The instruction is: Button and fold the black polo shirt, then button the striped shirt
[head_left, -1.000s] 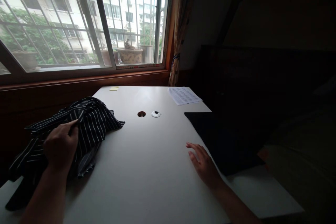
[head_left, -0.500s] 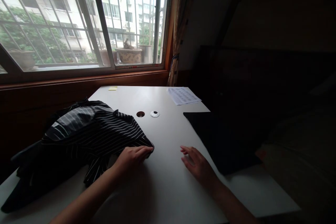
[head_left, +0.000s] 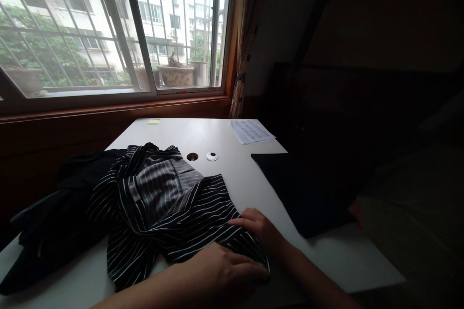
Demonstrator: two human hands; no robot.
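A black garment with white stripes [head_left: 170, 207] lies crumpled across the middle of the white table [head_left: 232, 174]. My left hand [head_left: 221, 270] rests on its near edge with the fingers curled on the fabric. My right hand [head_left: 259, 227] touches the same edge just to the right, fingers pressed on the cloth. Both hands are at the table's front.
A dark plain garment [head_left: 47, 222] lies at the table's left. A black flat cloth [head_left: 300, 188] sits at the right edge. A printed sheet [head_left: 250, 130], a yellow note [head_left: 153, 121], a cable hole [head_left: 192, 156] and its cap [head_left: 212, 156] lie farther back. A barred window [head_left: 108, 29] is behind.
My left hand has pulled the striped garment from the left side to the table's middle and front. My right hand moved left onto the garment's edge.
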